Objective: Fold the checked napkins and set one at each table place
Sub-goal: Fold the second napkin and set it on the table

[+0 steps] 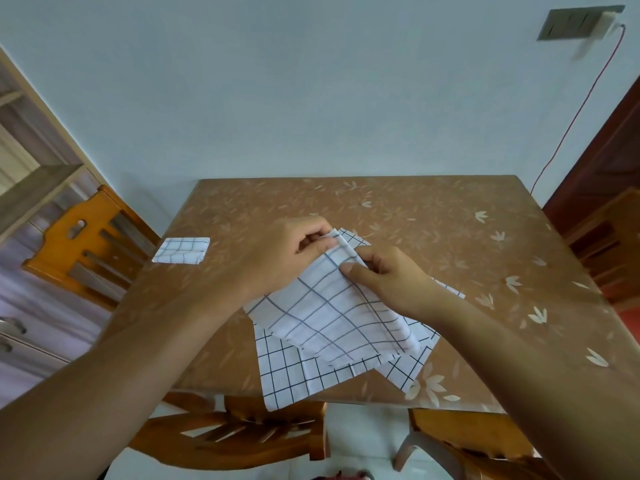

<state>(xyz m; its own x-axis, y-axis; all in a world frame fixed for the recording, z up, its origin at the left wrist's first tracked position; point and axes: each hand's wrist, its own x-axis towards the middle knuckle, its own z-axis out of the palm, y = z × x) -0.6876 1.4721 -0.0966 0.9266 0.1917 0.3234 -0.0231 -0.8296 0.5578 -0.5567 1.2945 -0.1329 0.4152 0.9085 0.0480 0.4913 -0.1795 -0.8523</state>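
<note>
A white napkin with a dark check (332,317) hangs lifted above the brown leaf-patterned table (433,230). My left hand (287,254) pinches its top edge, and my right hand (384,275) pinches the same edge just beside it. Under it, more checked napkins (294,372) lie flat and overlapping at the table's near edge, one corner hanging over. A small folded checked napkin (181,250) sits at the table's left edge, in front of the left chair.
An orange wooden chair (83,244) stands at the table's left side. Two more wooden chairs (242,434) (467,441) stand at the near edge. Another wooden chair (602,237) is at the right. The table's far edge meets a pale wall.
</note>
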